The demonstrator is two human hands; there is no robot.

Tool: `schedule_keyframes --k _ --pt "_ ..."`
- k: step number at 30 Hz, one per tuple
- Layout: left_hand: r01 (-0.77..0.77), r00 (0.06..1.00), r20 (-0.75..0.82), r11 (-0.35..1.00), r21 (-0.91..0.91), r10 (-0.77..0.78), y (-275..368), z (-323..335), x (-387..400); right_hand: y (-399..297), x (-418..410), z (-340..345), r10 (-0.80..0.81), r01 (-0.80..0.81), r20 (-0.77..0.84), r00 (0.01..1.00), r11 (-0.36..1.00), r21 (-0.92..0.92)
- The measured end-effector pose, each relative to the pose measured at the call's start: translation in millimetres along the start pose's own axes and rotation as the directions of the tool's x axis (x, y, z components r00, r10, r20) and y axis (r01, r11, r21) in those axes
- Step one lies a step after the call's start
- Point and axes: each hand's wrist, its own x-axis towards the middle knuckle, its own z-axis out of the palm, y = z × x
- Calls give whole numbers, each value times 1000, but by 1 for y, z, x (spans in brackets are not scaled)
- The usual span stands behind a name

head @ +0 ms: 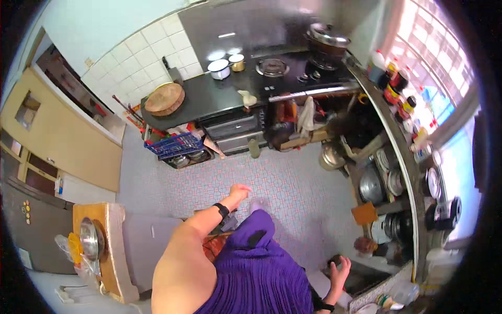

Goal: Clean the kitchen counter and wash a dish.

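Observation:
My left hand (239, 194) is out in front of my body above the tiled floor, with a black band on the wrist. Its fingers are partly curled and I see nothing in them, though the palm is hidden. Low on the right, my right hand (340, 272) has its thumb and fingers apart, with another dark band at the wrist. Just beyond that thumb is a dark rounded thing (334, 260), too unclear to name; it looks separate from the hand. Purple ribbed clothing (259, 271) covers my body, and one foot (259, 203) shows below.
Ahead runs a black counter (204, 92) with a round wooden chopping board (164, 99), a white enamel pot (219, 69) and a gas stove (272, 67) with a lidded pot (327, 39). A blue basket (174, 145) sits beneath. Shelves with pans (370, 184) line the right; a refrigerator (151, 243) stands left.

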Motion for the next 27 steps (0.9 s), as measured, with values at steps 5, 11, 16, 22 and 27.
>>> schedule_keyframes --k 5,11,16,22,27 --pt "-126 975 -182 992 30 129 17 -54 45 -104 92 36 20 3 312 950 997 -72" --pt "-104 970 -224 994 -22 96 33 -121 96 -239 231 133 -379 439 449 809 898 -34" --pt "-38 990 -141 971 -235 5 94 -159 84 -430 310 191 -680 664 477 558 710 235" --pt "-44 976 -216 936 -350 -34 111 -193 102 -546 401 321 -833 730 220 507 551 404" --pt "-128 927 -375 947 -295 8 132 -213 101 -607 462 385 -781 724 184 596 623 298"
